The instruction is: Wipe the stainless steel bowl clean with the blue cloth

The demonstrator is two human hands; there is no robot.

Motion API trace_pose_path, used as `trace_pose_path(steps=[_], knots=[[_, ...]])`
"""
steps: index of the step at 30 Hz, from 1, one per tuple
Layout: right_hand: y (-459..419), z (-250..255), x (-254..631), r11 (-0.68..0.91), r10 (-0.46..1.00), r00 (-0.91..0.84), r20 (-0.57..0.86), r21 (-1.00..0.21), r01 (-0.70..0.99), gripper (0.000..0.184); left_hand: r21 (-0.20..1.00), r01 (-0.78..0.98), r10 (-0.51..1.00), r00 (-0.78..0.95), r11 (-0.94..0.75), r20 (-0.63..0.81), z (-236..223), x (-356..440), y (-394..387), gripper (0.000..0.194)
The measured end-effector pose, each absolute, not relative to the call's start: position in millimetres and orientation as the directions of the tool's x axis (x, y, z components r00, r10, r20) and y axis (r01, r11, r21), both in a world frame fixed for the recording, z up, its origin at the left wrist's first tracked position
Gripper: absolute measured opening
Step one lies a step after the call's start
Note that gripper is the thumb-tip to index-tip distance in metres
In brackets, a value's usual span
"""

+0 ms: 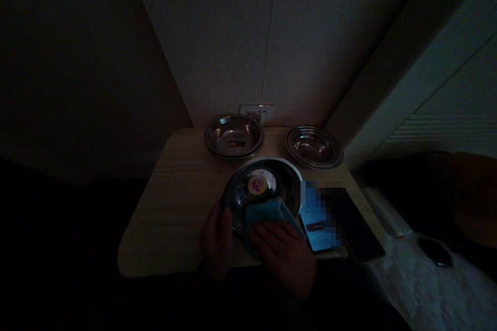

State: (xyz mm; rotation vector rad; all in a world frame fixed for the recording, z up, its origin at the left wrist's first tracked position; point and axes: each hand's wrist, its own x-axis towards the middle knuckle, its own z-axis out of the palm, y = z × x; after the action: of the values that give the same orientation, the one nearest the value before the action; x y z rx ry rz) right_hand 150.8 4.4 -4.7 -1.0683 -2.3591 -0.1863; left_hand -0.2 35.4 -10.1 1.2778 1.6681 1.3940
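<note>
A shiny metal bowl (285, 176) with a round yellow and pink sticker inside lies near the front of the small wooden table. My left hand (216, 240) grips its left rim, the thumb on the near side. Over the bowl's near right part, my right hand (281, 253) presses a folded blue-green cloth (267, 210) against the metal. The fingers of that hand lie together on the cloth. Part of the near rim is hidden by the cloth and the right hand.
Behind stand a stack of metal bowls (233, 134) with a dark label and, at right, nested metal bowls (313, 147). A lit phone (318, 230) and a dark flat device (357, 232) lie at the table's (155, 217) right. A wall socket (256, 111) holds a plug.
</note>
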Motion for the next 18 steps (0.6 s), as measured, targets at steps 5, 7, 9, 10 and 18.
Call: trace_pose_path(steps=[5,7,9,10,18], knots=[[5,-7,123,0.605,0.700,-0.432,0.569,-0.152,0.782,0.027,0.936,0.351,0.914,-0.376,-0.011,0.152,-12,-4,36,0.038],[5,-6,122,0.603,0.701,-0.420,0.576,-0.164,0.781,0.026,0.928,0.373,0.907,-0.389,-0.006,0.162,-12,-5,35,0.038],[5,-4,128,0.633,0.686,-0.458,0.566,-0.154,0.759,0.025,0.926,0.379,0.897,-0.413,0.010,0.159,-10,-5,33,0.038],[5,-3,133,0.651,0.677,-0.486,0.552,-0.143,0.745,0.025,0.928,0.371,0.892,-0.427,0.021,0.150,-10,-4,33,0.038],[6,-6,146,0.690,0.627,-0.542,0.559,-0.078,0.719,0.024,0.974,0.219,0.871,-0.488,0.054,0.061,-9,-2,37,0.041]])
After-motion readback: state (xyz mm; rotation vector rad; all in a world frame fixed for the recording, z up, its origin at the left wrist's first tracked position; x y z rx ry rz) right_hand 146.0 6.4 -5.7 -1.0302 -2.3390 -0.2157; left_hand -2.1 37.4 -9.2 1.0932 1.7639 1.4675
